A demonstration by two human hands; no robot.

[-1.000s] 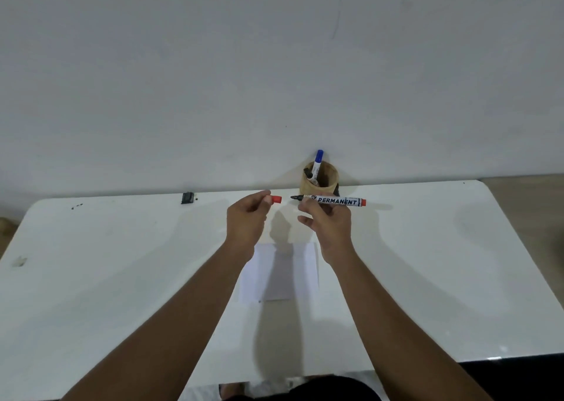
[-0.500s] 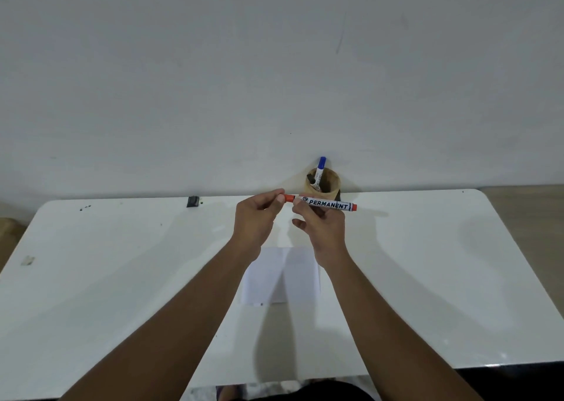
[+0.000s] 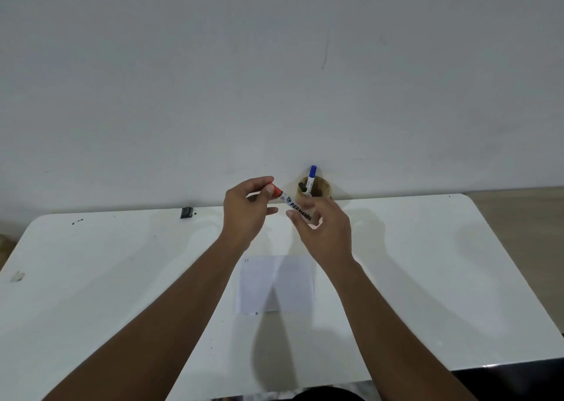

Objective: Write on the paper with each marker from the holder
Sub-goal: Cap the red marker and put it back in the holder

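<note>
A white red-capped marker printed "PERMANENT" is held above the table between both hands, tilted with the cap end up and to the left. My left hand pinches the red cap. My right hand grips the lower end of the barrel, which its fingers hide. Just behind, by the wall, stands the round wooden holder. It contains a blue-capped marker and a dark one. The white paper lies flat on the table below my hands, with small marks at its top left corner.
The white table ends at the grey wall behind the holder. A small black object lies at the back left. Dark specks and a scrap sit near the table's left edge.
One second ago the red cap was off, held apart in my left hand. It then went onto the tip, and the capped marker has now tilted from level to slanted.
</note>
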